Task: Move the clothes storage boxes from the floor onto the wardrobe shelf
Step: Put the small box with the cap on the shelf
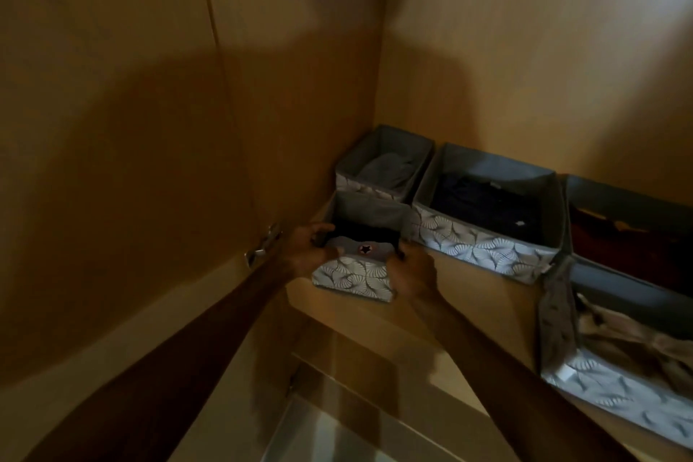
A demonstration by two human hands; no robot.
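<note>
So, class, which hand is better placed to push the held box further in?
Probably the right hand: it grips the small box at its front corner; the left hand holds its side rim.

I see left hand (pixel 305 249) and right hand (pixel 412 274) bare, either side of the patterned box (pixel 350 274). Forearms (pixel 210 323) bare too. Light too dim for finer detail.
</note>
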